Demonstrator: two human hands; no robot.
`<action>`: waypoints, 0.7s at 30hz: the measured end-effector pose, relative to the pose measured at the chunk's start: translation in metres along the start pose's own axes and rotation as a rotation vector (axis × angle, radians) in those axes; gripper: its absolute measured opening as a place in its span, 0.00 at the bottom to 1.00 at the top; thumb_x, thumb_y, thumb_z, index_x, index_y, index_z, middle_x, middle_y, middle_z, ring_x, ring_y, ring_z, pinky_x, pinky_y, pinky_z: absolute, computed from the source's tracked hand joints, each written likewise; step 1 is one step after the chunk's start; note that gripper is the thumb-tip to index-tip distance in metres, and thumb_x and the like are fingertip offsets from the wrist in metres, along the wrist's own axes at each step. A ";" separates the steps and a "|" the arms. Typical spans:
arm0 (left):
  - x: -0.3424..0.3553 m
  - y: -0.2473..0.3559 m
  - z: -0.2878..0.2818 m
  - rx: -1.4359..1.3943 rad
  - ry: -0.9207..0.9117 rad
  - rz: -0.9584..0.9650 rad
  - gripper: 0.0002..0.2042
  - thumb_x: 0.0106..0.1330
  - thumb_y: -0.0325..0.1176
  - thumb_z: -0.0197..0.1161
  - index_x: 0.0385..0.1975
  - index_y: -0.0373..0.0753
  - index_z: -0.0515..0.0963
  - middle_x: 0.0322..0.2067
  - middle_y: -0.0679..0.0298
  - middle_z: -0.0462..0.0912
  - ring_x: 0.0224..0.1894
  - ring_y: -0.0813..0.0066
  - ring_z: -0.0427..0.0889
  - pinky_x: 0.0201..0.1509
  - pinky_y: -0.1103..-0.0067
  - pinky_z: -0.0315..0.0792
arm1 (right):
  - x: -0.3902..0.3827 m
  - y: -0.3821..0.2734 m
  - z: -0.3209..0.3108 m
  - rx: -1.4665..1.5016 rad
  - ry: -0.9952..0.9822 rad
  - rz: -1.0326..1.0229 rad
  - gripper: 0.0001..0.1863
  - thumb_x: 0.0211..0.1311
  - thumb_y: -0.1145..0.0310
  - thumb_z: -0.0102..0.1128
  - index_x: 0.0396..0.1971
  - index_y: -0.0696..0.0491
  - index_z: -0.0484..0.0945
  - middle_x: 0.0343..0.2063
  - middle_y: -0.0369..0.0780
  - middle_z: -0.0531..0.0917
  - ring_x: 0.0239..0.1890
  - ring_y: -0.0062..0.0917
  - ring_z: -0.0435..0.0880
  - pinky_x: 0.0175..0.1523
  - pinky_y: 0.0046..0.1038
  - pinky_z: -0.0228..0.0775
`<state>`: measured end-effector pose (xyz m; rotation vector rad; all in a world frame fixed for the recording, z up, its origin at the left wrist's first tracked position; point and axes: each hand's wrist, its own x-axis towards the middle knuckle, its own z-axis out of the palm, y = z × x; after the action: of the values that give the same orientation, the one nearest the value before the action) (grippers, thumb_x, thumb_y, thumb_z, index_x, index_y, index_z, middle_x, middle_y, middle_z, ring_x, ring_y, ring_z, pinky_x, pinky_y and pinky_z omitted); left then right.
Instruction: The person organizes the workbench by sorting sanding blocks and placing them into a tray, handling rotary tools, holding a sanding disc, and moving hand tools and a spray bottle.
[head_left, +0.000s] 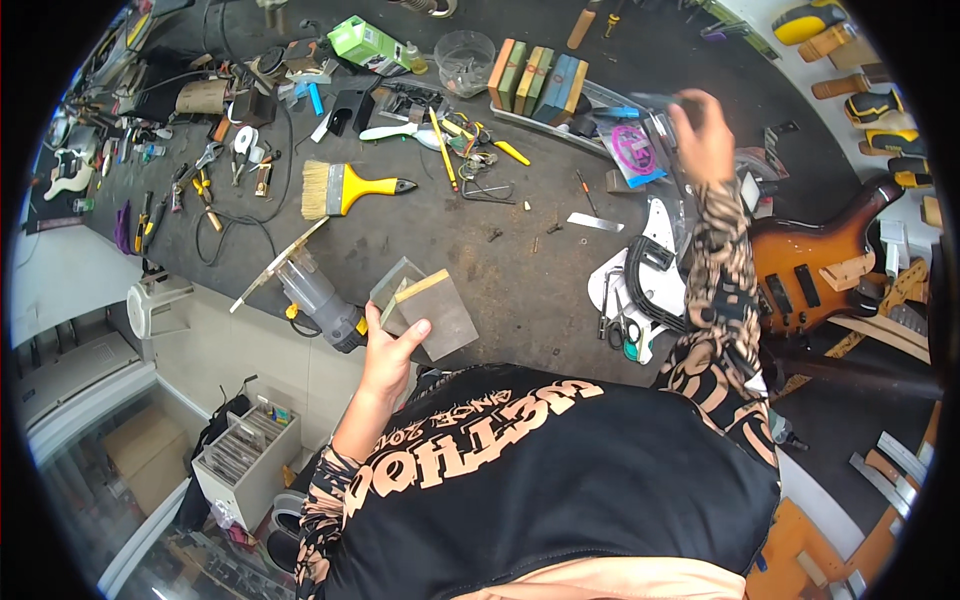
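My left hand [392, 355] is closed round a flat square block [438, 318] with a grey face and a pale wooden edge. A clear plate [400, 280] shows behind that block, in the same grip. Farther off on the right, my right hand [705, 140] is raised above the far side of the bench, its fingers curled together. A thin, blurred bluish piece [655, 100] shows at its fingertips; its kind cannot be made out. Beneath and beside this hand lie a clear packet with a purple ring [633, 150] and a long metal tray [590, 140].
A yellow-handled brush [350, 189] lies on the dark bench, with a router-like power tool [318, 300] at its near edge. Coloured blocks [537, 82] stand in the tray. A white pickguard [610, 280], black clamp [645, 280] and sunburst guitar body [800, 265] are at right.
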<state>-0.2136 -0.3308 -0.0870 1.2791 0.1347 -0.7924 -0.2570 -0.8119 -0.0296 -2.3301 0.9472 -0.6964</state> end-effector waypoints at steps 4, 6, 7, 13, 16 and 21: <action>0.005 0.004 0.007 0.034 -0.048 -0.009 0.39 0.58 0.27 0.73 0.64 0.39 0.53 0.59 0.56 0.70 0.62 0.63 0.71 0.67 0.67 0.65 | -0.027 0.037 -0.034 -0.556 0.151 -0.130 0.14 0.61 0.65 0.58 0.47 0.50 0.73 0.38 0.44 0.85 0.40 0.42 0.85 0.41 0.43 0.77; 0.009 0.004 0.013 0.056 -0.076 -0.010 0.39 0.58 0.27 0.73 0.64 0.39 0.53 0.58 0.56 0.70 0.62 0.63 0.71 0.67 0.67 0.65 | -0.023 0.061 -0.028 -0.896 -0.065 -0.006 0.12 0.63 0.65 0.52 0.46 0.49 0.71 0.38 0.45 0.84 0.42 0.43 0.85 0.42 0.46 0.78; 0.011 0.005 0.016 0.071 -0.086 -0.005 0.38 0.58 0.27 0.73 0.64 0.39 0.53 0.58 0.56 0.70 0.62 0.64 0.71 0.67 0.67 0.65 | -0.016 0.085 -0.017 -0.873 -0.057 0.029 0.10 0.66 0.65 0.46 0.45 0.49 0.69 0.38 0.44 0.84 0.43 0.44 0.85 0.43 0.45 0.78; 0.024 0.014 0.033 0.193 -0.127 0.075 0.37 0.59 0.28 0.72 0.64 0.39 0.54 0.57 0.56 0.71 0.60 0.64 0.72 0.65 0.68 0.67 | -0.029 0.078 0.004 -0.712 -0.008 -0.020 0.23 0.65 0.64 0.50 0.60 0.49 0.69 0.48 0.46 0.82 0.51 0.42 0.82 0.50 0.44 0.76; 0.030 0.020 0.044 0.150 -0.132 0.047 0.38 0.58 0.27 0.73 0.64 0.38 0.54 0.57 0.56 0.71 0.60 0.65 0.72 0.64 0.69 0.68 | -0.043 0.066 0.041 -0.305 -0.137 -0.089 0.23 0.58 0.63 0.59 0.54 0.54 0.77 0.51 0.44 0.81 0.51 0.44 0.81 0.53 0.45 0.73; 0.030 0.017 0.047 0.153 -0.097 0.037 0.40 0.57 0.27 0.74 0.65 0.38 0.53 0.58 0.56 0.69 0.61 0.65 0.71 0.66 0.69 0.66 | -0.037 0.021 0.133 -0.229 -0.077 0.049 0.23 0.59 0.62 0.55 0.55 0.52 0.78 0.62 0.43 0.74 0.65 0.48 0.65 0.68 0.49 0.57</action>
<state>-0.1972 -0.3850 -0.0735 1.3808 -0.0279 -0.8441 -0.2067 -0.7611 -0.1491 -2.5012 1.0945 -0.4966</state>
